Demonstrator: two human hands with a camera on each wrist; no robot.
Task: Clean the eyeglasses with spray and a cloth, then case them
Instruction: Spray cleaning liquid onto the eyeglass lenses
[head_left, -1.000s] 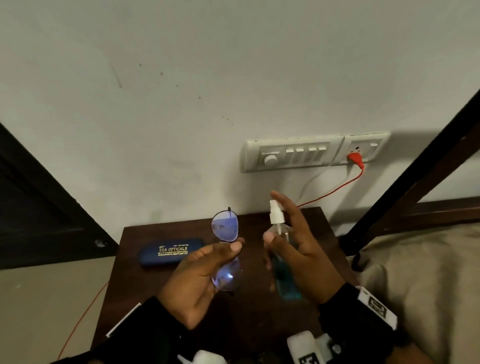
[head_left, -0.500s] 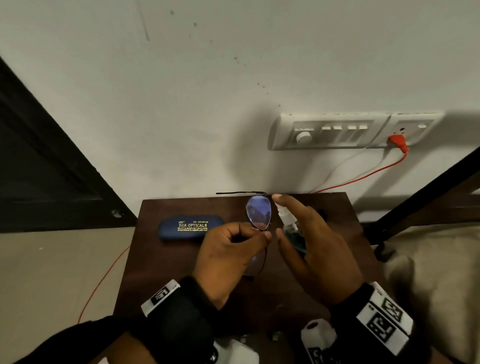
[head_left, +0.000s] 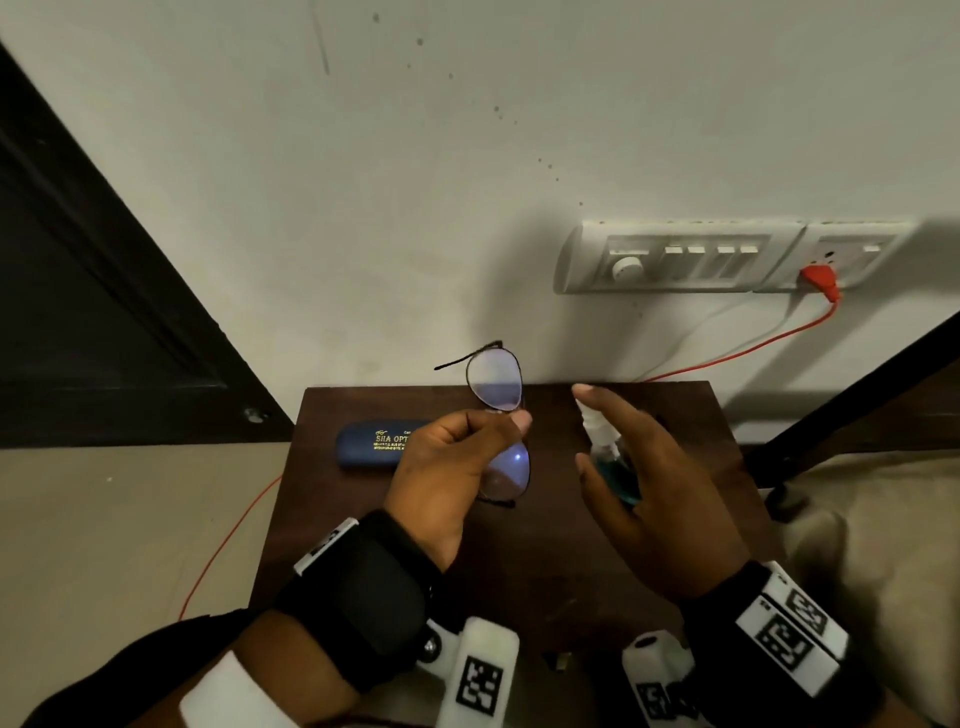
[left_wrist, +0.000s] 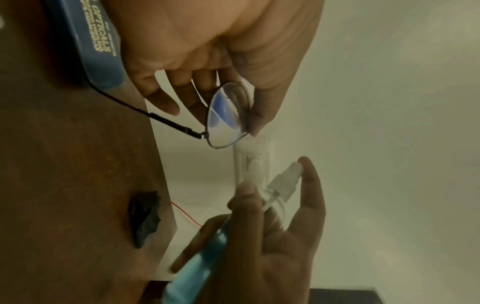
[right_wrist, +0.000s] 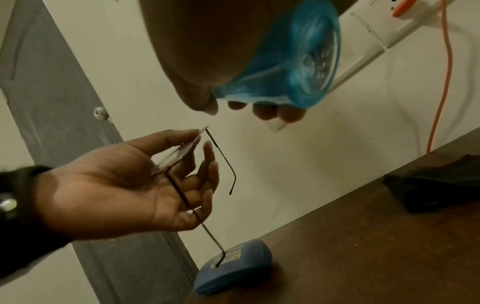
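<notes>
Thin black-framed eyeglasses (head_left: 494, 387) stand upright above the small brown table (head_left: 675, 415), temples unfolded. My left hand (head_left: 452, 462) pinches them at the bridge between thumb and fingers; the eyeglasses (left_wrist: 228, 115) show one lens in the left wrist view. To their right my right hand (head_left: 639, 478) grips a clear spray bottle (head_left: 608, 452) of blue liquid, forefinger over its white nozzle (left_wrist: 288, 176), which points toward the lenses. A blue case (head_left: 369, 444) with gold lettering lies closed at the table's left. A dark cloth (left_wrist: 145, 216) lies crumpled by the table's back edge.
A white switch panel (head_left: 675, 262) sits on the wall behind, with a red plug (head_left: 818, 275) and red cable running down behind the table. A dark door (head_left: 93, 312) is at left. Beige bedding (head_left: 883, 519) and a dark wooden frame lie at right.
The head view has swung left and down. My left hand has turned the eyeglasses and lifted them a little; the right hand keeps the bottle beside them.
</notes>
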